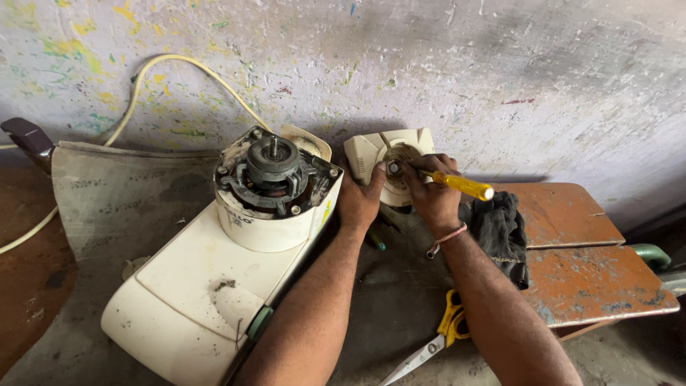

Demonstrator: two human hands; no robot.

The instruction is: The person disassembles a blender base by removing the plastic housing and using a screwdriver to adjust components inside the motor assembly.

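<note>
Glossy yellow plastic screwdriver handle, beside it matt cream plastic cover, soft black cloth, rusty flaking metal desk

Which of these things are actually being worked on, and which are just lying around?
In use:
- cream cover piece, steadied by the left hand
- yellow-handled screwdriver, gripped in the right hand

Lying about:
- opened cream appliance with its motor exposed
- yellow-handled scissors
- black rag
- cream cable

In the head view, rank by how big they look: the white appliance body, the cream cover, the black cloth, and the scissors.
1. White appliance body, by far.
2. and 3. Black cloth and cream cover look alike; hands hide part of the cover.
4. Scissors, partly behind the right arm, so unsure.
</note>
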